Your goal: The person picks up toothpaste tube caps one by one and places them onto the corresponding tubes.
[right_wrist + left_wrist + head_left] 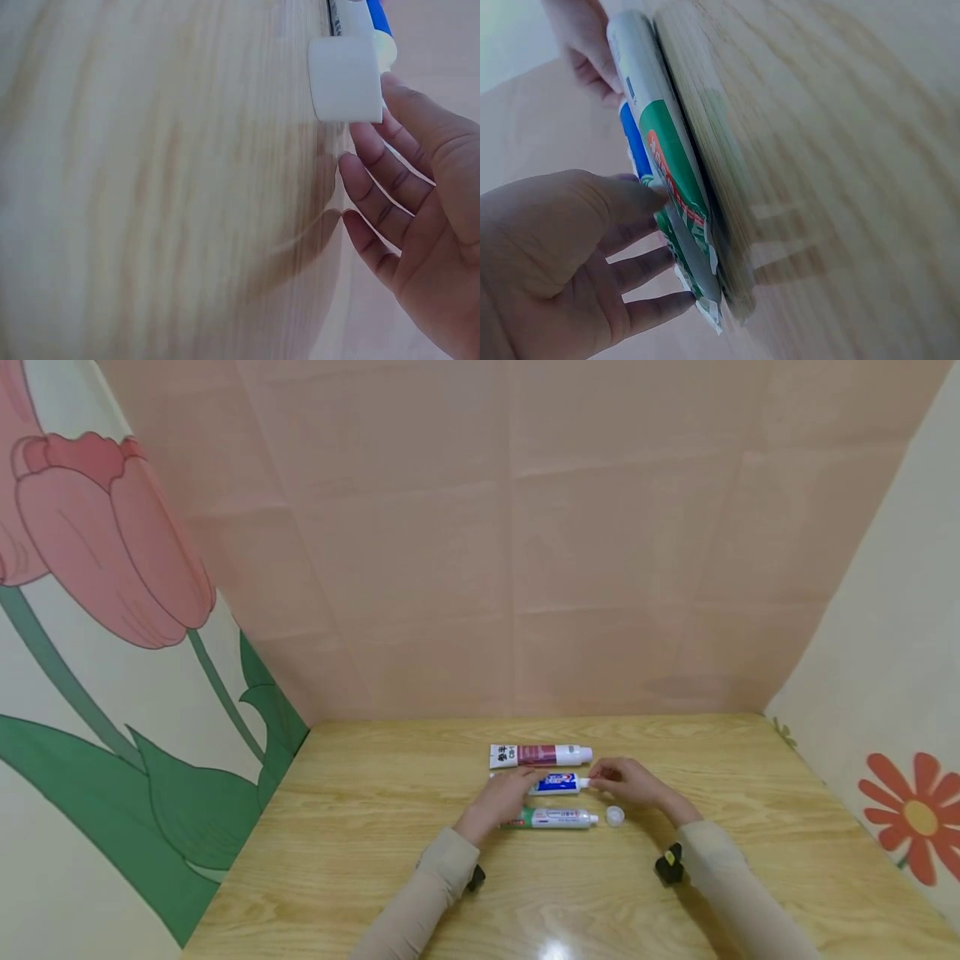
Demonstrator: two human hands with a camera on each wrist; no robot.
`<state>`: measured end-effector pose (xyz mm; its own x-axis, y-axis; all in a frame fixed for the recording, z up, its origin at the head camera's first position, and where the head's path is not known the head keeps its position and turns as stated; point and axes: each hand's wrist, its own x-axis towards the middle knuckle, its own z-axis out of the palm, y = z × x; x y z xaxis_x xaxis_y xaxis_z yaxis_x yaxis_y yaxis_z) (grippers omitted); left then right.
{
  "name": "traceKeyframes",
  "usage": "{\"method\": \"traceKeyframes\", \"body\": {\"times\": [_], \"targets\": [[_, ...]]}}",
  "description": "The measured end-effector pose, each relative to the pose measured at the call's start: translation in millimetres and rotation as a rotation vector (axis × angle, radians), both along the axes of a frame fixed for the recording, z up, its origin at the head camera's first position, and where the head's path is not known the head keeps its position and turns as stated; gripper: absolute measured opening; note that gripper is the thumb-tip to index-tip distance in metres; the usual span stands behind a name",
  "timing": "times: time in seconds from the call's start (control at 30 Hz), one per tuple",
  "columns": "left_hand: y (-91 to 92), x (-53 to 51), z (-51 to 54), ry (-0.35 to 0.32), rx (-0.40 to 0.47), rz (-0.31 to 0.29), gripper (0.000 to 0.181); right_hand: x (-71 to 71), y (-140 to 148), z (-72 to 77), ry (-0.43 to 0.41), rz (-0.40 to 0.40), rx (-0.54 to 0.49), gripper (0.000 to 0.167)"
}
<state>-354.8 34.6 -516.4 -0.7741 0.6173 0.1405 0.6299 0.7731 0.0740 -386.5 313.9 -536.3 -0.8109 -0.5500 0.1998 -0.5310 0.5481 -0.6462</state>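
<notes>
Pinkish cloth (510, 543) hangs behind a wood-grain table (360, 843), with a painted tulip (112, 543) on the left wall and a red flower (919, 817) on the right wall. On the table 3 tubes lie side by side, their nozzle ends to the right. Farthest is a white-and-maroon tube (536, 755) with its cap on; nearest is a green-and-white tube (558, 818), its nozzle bare, and just right of it a loose white cap (615, 816) rests on the table. Between these 2 lies the blue-and-white tube (557, 783). The left hand (504, 800) holds its left part, thumb on the near side and fingers, spread apart, along the far side. The right hand (630, 783) pinches its white tip (583, 783) between thumb and forefinger; the other fingers bend loosely. Whether that tip is a cap or a nozzle, I cannot tell.
</notes>
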Motion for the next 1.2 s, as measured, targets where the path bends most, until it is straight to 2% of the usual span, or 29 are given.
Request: {"method": "traceKeyframes", "body": {"times": [0.23, 0.57, 0.7, 0.8, 1.0, 1.2], "targets": [[-4.8, -1.1, -0.3, 0.007, 0.075, -0.039, 0.056, 1.7, 7, -0.7, -0.009, -0.008, -0.004, 0.018], [-6.6, 0.7, 2.5, 0.099, 0.12, -0.105, 0.049, 9.9, 20, 4.3, 0.055, -0.03, -0.01, 0.02], [-6.8, -4.0, 2.6, 0.095, 0.131, -0.106, 0.047, 0.2, 27, 4.7, 0.081, 0.017, 0.017, 0.023], [-8.7, -1.2, 2.6, 0.089, 0.139, -0.13, 0.046, 2.9, 30, 4.6, 0.088, 0.046, 0.022, 0.026], [-11.2, 4.7, 1.5, 0.116, 0.127, -0.193, 0.044, 10.1, 33, 3.7, 0.089, 0.051, 0.022, 0.026], [-14.2, 10.2, 1.1, 0.128, 0.073, -0.184, 0.041, 19.7, 33, 3.6, 0.057, 0.046, 0.032, 0.024]]}}
